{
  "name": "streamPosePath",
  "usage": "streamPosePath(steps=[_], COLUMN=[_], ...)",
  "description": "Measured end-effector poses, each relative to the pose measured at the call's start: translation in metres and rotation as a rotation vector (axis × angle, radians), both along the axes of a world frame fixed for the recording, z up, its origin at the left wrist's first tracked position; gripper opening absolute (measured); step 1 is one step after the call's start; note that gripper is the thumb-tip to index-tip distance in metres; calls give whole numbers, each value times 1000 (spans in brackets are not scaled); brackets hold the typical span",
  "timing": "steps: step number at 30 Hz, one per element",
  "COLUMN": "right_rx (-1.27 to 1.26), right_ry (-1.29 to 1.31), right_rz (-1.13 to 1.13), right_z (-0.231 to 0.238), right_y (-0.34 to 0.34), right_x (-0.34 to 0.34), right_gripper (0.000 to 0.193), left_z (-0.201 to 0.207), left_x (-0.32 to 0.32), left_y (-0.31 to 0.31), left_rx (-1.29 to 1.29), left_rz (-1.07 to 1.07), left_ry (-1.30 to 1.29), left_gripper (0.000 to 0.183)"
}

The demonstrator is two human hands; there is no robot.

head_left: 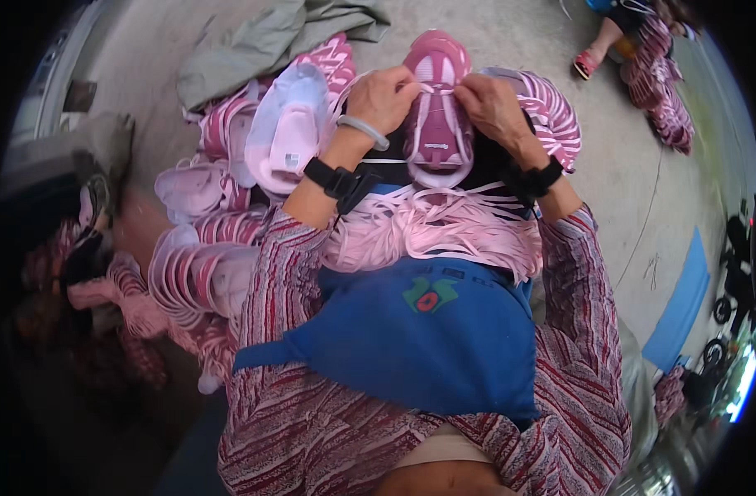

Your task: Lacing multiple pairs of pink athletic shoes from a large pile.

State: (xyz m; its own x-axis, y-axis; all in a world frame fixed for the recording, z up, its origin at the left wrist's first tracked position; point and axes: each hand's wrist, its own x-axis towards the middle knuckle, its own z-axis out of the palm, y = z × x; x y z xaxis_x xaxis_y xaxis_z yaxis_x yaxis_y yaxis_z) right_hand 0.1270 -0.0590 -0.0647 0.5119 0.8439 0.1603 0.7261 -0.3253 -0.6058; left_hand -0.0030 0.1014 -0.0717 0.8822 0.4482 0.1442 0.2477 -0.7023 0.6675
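Observation:
A pink and mauve shoe upper (438,142) lies in front of me over my lap, its toe pointing away. Across its front eyelets, a pale pink shoelace (437,88) runs between my hands. From the left side my left hand (383,102) pinches one part of the lace. My right hand (491,107) pinches the lace on the opposite side, fingers closed. Nearer to me, a thick bundle of loose pink laces (436,227) is spread above my blue apron (403,339). Dark bands circle both my wrists.
Stacked pink uppers (200,277) crowd my left side, with a pale lilac upper (288,132) nearest. More stacked uppers (550,120) sit beyond my right hand. Grey-green cloth (262,50) covers floor at far left. A person's sandalled foot (587,64) shows at upper right; a blue sheet (677,306) lies right.

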Motion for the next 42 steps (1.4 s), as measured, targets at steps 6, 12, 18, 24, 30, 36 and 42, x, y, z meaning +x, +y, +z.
streamPosePath(steps=[6,12,18,24,30,36,42], right_rx=[46,-33,-46,221,-10,63,117], right_ry=[-79,72,83,-277,-207,-247,-173], right_rz=[31,-21,-117,-54,46,120,-10], right_z=[-12,-7,1,10,14,1,3], right_y=[12,3,-3,5,30,27,28], right_x=[-23,-12,-11,-33,-42,-35,-31], right_gripper=[20,25,22,19,13,14,14], left_z=[-16,-9,-13,-5,-8,-8,-12], left_x=[-22,-23,-16,-15,-9,-9,-8], left_y=[11,1,11,16,22,5,-4], left_rx=[-254,-69,132,69,-90,262,270], left_rz=[100,29,41,-36,-8,27,76], left_ry=[-3,-50,-19,116,171,-73,-128], left_gripper=[24,23,22,24,21,22,17])
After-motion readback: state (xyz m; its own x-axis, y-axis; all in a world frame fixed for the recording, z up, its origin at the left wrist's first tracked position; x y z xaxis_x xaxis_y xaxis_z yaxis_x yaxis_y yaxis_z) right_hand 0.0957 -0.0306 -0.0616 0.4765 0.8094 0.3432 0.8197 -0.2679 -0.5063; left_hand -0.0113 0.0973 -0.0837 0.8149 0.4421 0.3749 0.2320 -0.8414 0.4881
